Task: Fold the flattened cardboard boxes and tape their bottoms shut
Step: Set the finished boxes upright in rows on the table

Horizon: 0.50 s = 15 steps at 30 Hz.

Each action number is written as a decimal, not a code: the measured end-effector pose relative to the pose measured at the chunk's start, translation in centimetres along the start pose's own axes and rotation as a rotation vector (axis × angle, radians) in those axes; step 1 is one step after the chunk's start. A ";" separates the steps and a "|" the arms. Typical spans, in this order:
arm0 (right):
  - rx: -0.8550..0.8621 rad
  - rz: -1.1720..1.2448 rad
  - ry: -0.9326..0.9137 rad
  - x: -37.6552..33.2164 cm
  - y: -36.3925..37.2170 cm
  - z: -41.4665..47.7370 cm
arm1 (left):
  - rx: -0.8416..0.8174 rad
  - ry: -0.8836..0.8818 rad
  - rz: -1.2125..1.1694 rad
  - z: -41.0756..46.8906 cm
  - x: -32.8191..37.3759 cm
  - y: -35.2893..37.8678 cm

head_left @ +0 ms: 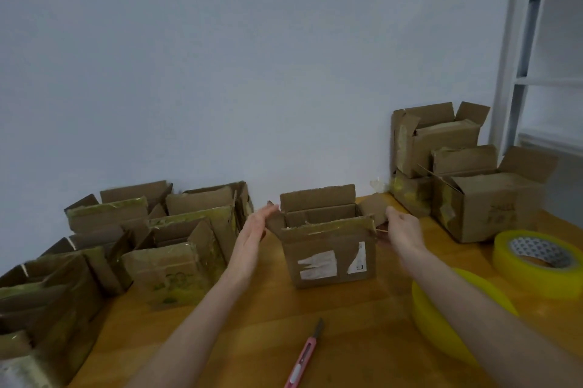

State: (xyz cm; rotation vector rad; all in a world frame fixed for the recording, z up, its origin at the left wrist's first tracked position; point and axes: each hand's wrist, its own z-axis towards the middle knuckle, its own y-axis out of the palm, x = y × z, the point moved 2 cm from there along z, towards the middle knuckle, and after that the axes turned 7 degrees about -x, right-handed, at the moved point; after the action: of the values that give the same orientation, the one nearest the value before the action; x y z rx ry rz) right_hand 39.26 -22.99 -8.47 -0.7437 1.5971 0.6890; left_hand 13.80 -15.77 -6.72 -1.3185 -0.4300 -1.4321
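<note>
1. The cardboard box is seen upright at 12 o'clock on the table, with its top flaps raised.
2. The left hand is held flat and open against the 9 o'clock flap. The right hand is placed at the 3 o'clock flap; its hold cannot be told.
3. Both sides should be pressed evenly, so the walls are squared.
4. The tape roll, at 4 o'clock, should be kept within reach.

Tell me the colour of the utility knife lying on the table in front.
The utility knife is pink with a whitish patch, clearest in the head view.
</note>
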 end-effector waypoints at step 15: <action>-0.099 -0.352 -0.175 2.7 4.2 -0.5 | 0.183 -0.308 0.011 -0.7 -3.1 5.2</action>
State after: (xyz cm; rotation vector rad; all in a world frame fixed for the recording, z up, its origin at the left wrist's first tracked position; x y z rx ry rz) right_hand 35.31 -21.02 -10.96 -0.9807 1.2391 0.5599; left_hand 17.30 -16.77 -11.65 -1.3919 -0.7382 -1.1520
